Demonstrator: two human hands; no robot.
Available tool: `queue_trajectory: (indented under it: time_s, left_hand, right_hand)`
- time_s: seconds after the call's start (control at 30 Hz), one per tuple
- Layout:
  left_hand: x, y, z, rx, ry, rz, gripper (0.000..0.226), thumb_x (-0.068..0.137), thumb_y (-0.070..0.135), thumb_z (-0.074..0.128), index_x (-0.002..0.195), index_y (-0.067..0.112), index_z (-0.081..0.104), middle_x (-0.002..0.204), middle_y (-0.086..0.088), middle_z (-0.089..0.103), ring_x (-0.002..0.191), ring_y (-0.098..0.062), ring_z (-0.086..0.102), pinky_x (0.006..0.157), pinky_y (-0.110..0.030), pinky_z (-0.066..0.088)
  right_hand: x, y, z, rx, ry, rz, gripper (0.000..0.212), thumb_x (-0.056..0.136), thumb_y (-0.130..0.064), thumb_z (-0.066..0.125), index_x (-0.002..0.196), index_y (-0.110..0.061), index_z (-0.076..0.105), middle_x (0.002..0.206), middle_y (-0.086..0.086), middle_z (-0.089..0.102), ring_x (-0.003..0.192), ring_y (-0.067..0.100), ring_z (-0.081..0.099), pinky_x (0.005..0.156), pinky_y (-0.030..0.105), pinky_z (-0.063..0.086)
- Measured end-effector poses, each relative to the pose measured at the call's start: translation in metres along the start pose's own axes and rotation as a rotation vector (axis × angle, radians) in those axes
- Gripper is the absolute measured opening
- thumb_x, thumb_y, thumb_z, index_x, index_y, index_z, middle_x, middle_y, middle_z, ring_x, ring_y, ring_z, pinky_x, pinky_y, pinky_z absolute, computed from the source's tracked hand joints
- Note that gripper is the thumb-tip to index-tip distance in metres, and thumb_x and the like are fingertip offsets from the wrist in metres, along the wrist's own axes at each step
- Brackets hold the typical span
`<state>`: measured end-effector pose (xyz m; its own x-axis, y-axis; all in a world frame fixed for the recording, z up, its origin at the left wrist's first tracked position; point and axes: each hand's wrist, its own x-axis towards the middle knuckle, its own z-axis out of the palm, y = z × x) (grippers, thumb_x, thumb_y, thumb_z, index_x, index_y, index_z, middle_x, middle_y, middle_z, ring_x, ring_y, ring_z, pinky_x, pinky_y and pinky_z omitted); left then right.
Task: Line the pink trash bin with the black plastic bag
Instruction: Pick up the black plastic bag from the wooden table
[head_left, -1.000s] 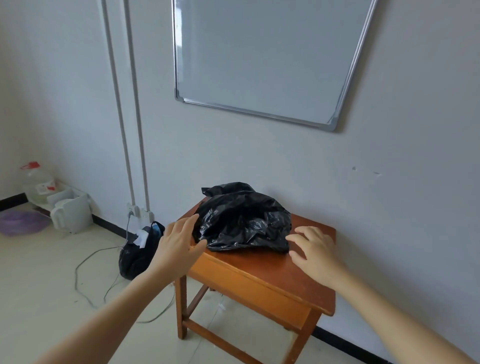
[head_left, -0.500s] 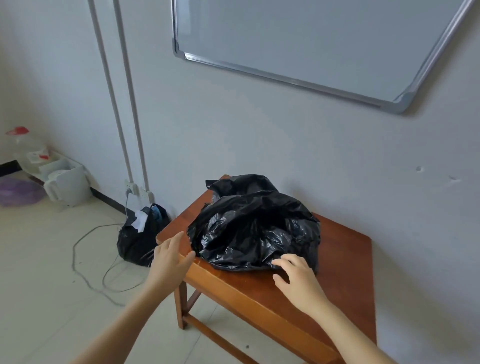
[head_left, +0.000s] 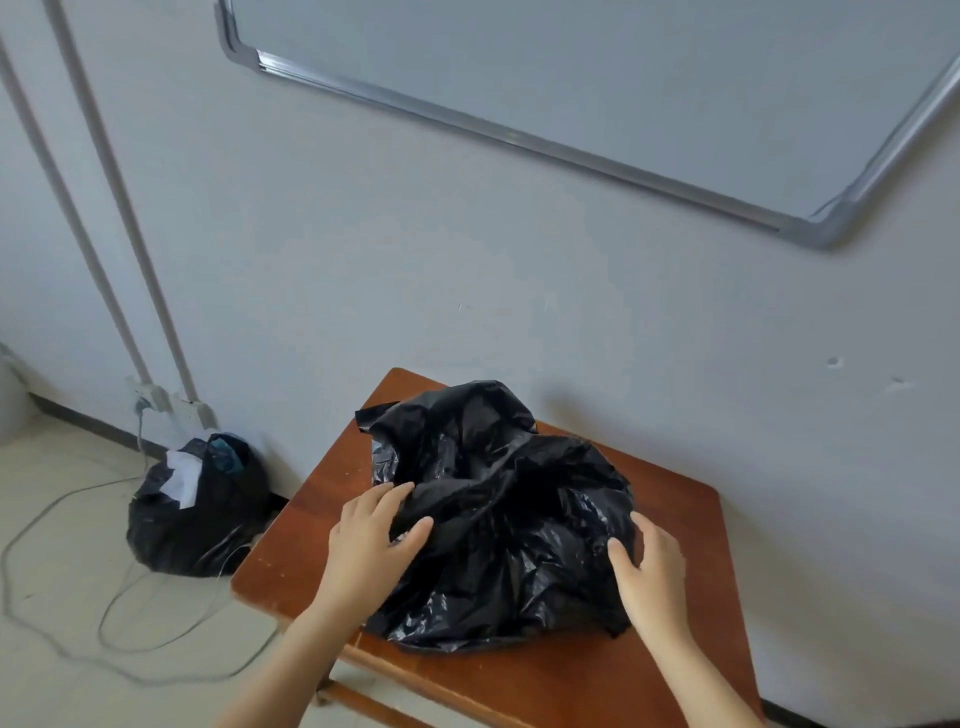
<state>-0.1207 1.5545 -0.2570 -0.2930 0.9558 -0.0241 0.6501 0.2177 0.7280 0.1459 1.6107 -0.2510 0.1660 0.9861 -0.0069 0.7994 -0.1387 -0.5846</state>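
A crumpled black plastic bag (head_left: 498, 519) lies in a heap on a small brown wooden table (head_left: 649, 670) against the wall. My left hand (head_left: 371, 540) rests on the bag's left side, with a fold of plastic between thumb and fingers. My right hand (head_left: 649, 571) cups the bag's right edge, thumb and fingers wrapped around the plastic. No pink trash bin shows in the head view.
On the floor left of the table sits a filled black rubbish bag (head_left: 197, 509) with white paper in it. Grey cables (head_left: 130, 649) loop across the floor from a wall socket (head_left: 150, 400). Two pipes (head_left: 109, 218) run up the wall. A whiteboard (head_left: 571, 78) hangs above.
The view has come closer and tilted down over the table. Both hands moved from beside the bag onto it and took hold of its left and right sides.
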Motion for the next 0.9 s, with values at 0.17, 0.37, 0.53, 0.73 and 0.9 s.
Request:
queue_trajectory:
  time_s: [0.17,0.37,0.53,0.73,0.9]
  left_hand:
    - [-0.025,-0.005,0.034,0.318,-0.004,0.256,0.037,0.073,0.043,0.042,0.093,0.027,0.069,0.107,-0.004,0.07,0.109,-0.019,0.046,0.078,-0.045,0.055]
    - [-0.054,-0.002,0.079,0.378,-0.063,0.315,0.027,0.063,0.047,0.046,0.066,0.035,0.071,0.092,0.006,0.075,0.1,-0.015,0.045,0.085,-0.037,0.045]
    - [-0.073,0.0,0.114,0.256,-0.037,0.073,0.039,0.067,0.054,0.037,0.056,0.031,0.067,0.07,0.027,0.064,0.083,0.005,0.044,0.081,-0.029,0.049]
    - [-0.08,0.044,0.138,0.092,0.392,-0.531,0.067,0.08,0.044,0.062,0.137,0.018,0.037,0.148,-0.015,0.028,0.138,-0.035,0.021,0.109,-0.049,0.026]
    - [-0.089,0.055,0.156,0.035,0.166,-0.813,0.115,0.066,0.07,0.059,0.144,0.029,-0.016,0.157,-0.014,-0.009,0.142,-0.041,0.006,0.111,-0.056,0.021]
  right_hand:
    - [0.037,-0.016,-0.005,-0.07,-0.043,-0.176,0.057,0.09,-0.029,0.054,0.141,-0.017,0.031,0.152,0.008,0.026,0.141,0.026,0.019,0.113,0.046,0.023]
    - [0.075,-0.06,0.011,-0.319,-0.274,-0.467,0.044,0.097,-0.042,0.031,0.137,-0.025,0.037,0.141,-0.001,0.046,0.139,0.019,0.026,0.116,0.047,0.013]
    - [0.093,-0.025,0.023,-0.7,-0.368,-0.455,0.056,0.094,-0.054,0.024,0.141,-0.023,0.026,0.117,0.006,0.063,0.119,0.028,0.049,0.109,0.05,0.024]
    - [0.059,0.051,0.024,-0.573,-0.294,-0.394,0.08,0.081,-0.062,0.049,0.143,-0.021,0.019,0.146,0.015,0.027,0.132,0.032,0.03,0.1,0.043,0.038]
    - [0.019,0.085,0.025,-0.474,-0.342,-0.356,0.076,0.088,-0.05,0.048,0.146,-0.022,0.007,0.151,0.015,0.023,0.128,0.03,0.04,0.095,0.037,0.044]
